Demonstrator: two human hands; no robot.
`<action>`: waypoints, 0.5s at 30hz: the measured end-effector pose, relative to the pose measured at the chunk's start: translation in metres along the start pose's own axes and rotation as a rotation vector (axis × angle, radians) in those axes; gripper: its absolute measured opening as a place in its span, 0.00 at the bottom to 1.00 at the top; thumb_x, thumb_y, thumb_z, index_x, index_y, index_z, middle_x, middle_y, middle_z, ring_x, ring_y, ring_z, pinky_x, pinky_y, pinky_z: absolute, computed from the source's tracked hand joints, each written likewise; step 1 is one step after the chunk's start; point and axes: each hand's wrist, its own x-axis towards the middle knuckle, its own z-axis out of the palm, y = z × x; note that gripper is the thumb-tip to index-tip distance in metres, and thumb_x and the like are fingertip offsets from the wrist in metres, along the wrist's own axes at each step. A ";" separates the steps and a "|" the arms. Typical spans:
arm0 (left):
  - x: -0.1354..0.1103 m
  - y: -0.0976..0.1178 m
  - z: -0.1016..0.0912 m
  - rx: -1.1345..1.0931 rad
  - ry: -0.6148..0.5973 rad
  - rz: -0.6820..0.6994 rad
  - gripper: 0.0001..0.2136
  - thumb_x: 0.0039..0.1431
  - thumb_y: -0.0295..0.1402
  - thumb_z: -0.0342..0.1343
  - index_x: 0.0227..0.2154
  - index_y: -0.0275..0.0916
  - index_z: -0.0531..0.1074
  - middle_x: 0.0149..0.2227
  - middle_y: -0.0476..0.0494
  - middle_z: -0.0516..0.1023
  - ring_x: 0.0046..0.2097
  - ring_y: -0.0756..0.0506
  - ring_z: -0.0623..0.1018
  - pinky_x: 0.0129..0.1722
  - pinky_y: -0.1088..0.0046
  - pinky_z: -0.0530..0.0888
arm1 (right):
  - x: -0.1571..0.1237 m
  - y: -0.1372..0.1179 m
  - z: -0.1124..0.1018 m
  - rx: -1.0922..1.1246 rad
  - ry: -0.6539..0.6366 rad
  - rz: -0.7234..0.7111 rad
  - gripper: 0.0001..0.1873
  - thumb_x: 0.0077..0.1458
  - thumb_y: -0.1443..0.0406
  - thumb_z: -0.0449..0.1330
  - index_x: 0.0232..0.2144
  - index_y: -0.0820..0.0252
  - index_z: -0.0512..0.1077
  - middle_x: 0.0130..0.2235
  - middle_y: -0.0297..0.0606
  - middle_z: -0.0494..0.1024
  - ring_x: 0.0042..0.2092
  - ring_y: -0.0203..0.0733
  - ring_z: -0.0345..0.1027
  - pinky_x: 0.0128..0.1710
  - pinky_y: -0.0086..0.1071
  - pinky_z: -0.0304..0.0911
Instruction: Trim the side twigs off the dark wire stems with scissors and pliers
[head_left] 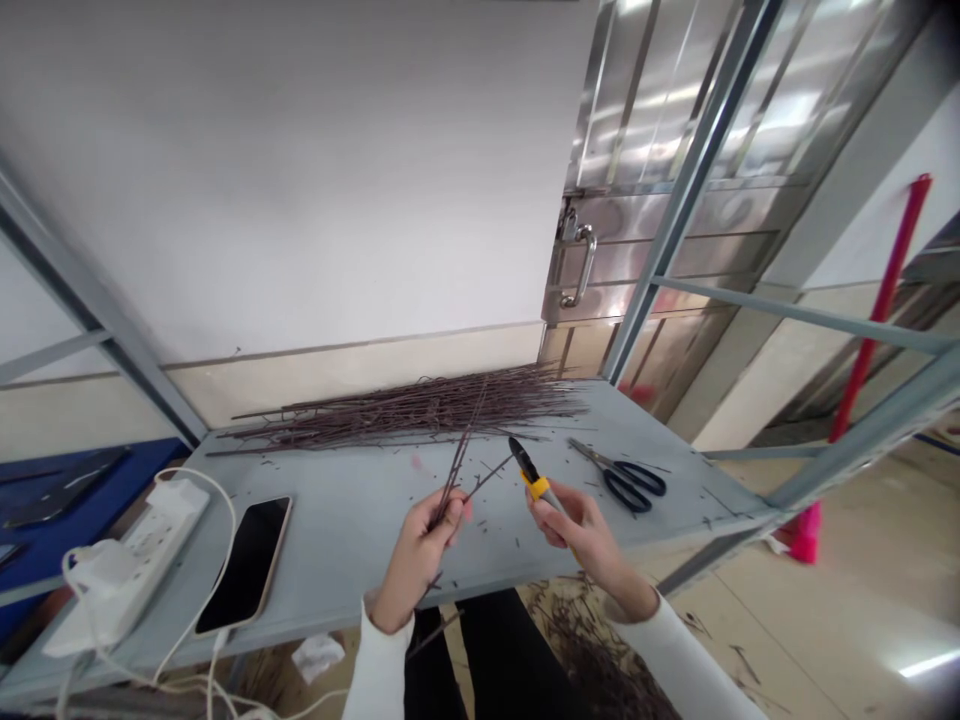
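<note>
My left hand is closed around a few thin brown twigs that stick up and away from me. One side shoot slants right toward the tool in my other hand. My right hand grips pliers with dark jaws and yellow-grey handles. The jaws point up and left, close to the tip of that side shoot; whether they touch it I cannot tell. Behind both hands lies a long pile of similar twigs across the back of the grey shelf.
Scissors with dark handles lie at the right. A phone and a white power strip with cables occupy the left. Grey metal posts frame the shelf. Twig scraps litter the floor below.
</note>
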 end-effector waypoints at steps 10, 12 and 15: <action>-0.007 -0.002 -0.019 0.015 0.138 0.017 0.21 0.49 0.53 0.55 0.22 0.38 0.66 0.15 0.57 0.55 0.18 0.54 0.52 0.17 0.76 0.47 | 0.017 -0.018 -0.051 0.578 0.570 -0.051 0.20 0.47 0.47 0.56 0.26 0.58 0.63 0.22 0.28 0.59 0.20 0.30 0.51 0.17 0.25 0.49; -0.005 -0.003 -0.019 0.003 0.137 0.002 0.21 0.49 0.54 0.55 0.23 0.38 0.66 0.15 0.58 0.55 0.17 0.55 0.51 0.17 0.77 0.47 | 0.018 -0.017 -0.061 0.526 0.604 -0.107 0.19 0.49 0.48 0.55 0.27 0.57 0.63 0.23 0.28 0.61 0.21 0.31 0.53 0.19 0.26 0.53; 0.000 -0.004 -0.014 -0.010 0.102 -0.021 0.22 0.48 0.54 0.55 0.26 0.37 0.68 0.15 0.58 0.57 0.17 0.56 0.52 0.16 0.77 0.48 | 0.014 0.001 -0.063 0.217 0.579 -0.087 0.19 0.49 0.48 0.57 0.28 0.57 0.64 0.23 0.28 0.62 0.21 0.32 0.55 0.21 0.27 0.53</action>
